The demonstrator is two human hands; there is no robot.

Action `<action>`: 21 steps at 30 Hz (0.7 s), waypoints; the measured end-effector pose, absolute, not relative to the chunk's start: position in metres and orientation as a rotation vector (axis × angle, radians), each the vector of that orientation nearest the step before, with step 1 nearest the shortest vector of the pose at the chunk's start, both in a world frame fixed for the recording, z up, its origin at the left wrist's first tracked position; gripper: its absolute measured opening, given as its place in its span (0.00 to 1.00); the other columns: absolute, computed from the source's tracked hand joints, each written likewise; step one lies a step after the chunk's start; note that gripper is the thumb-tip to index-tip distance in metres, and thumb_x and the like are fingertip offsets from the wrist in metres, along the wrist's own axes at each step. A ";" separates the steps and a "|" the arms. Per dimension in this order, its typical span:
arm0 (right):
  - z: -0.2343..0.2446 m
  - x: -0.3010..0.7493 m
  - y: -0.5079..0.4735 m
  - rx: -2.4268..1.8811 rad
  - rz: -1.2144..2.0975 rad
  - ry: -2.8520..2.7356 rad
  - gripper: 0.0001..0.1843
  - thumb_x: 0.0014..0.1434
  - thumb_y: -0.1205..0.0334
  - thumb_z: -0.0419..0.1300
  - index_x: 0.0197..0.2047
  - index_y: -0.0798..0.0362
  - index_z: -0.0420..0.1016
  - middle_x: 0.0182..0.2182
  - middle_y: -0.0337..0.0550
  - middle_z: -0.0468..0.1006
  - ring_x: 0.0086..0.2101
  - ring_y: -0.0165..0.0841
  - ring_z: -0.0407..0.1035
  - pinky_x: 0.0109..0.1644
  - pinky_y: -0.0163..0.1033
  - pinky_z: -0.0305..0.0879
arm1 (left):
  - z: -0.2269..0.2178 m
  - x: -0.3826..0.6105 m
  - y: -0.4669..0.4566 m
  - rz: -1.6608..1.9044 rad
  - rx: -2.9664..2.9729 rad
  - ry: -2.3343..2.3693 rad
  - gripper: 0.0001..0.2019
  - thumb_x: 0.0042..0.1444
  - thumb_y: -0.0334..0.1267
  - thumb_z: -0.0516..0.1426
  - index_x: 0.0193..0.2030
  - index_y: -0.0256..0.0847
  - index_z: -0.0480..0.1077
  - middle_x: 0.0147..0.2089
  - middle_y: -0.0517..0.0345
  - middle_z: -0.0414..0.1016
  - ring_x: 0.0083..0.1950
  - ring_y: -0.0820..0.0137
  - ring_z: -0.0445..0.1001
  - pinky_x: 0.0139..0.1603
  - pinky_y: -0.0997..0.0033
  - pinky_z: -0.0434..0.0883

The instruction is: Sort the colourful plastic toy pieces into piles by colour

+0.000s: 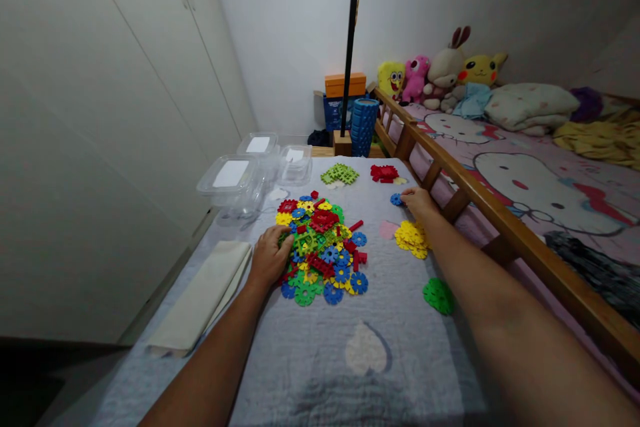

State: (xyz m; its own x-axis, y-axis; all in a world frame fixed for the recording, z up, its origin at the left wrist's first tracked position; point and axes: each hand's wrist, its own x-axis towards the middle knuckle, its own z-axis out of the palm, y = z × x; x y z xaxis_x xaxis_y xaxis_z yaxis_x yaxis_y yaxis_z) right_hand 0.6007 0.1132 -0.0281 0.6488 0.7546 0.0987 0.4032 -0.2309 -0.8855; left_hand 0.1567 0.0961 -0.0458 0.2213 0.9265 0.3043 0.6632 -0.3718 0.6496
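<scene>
A mixed heap of plastic interlocking pieces [320, 250] in red, yellow, blue and green lies mid-table. Against its left side rests my left hand [271, 253], its fingers loosely spread and touching the pieces, with nothing seen held. At the far right, my right hand [416, 202] pinches the edge of a blue flower-shaped disc [396, 199] low over the cloth. Nearest to that hand is a pile of yellow discs [412, 239]. Green discs [439, 296] are stacked closer to me. Light green pieces [340, 174] and red pieces [384, 173] form separate piles at the back.
Clear plastic boxes [235, 177] with white labels stand at the back left. A folded cream cloth [203, 300] lies along the left side. The bed's wooden rail [465, 193] borders the table on the right. A black pole [350, 47] rises behind the table.
</scene>
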 end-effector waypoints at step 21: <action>-0.027 0.472 0.065 -1.878 0.410 -1.701 0.19 0.54 0.74 0.57 0.46 0.55 0.81 0.45 0.49 0.79 0.44 0.35 0.71 0.53 0.39 0.63 | -0.046 0.158 0.096 0.930 2.137 1.472 0.16 0.62 0.46 0.52 0.49 0.43 0.74 0.53 0.49 0.76 0.57 0.57 0.72 0.62 0.52 0.66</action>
State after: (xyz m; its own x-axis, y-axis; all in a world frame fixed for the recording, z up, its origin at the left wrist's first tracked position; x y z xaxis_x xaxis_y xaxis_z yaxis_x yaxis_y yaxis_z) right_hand 0.4721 0.0649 -0.0272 0.1455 0.9787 0.1451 0.8048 -0.0318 -0.5927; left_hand 0.1581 0.0958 -0.0455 0.2312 0.9244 0.3034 0.6709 -0.3773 0.6384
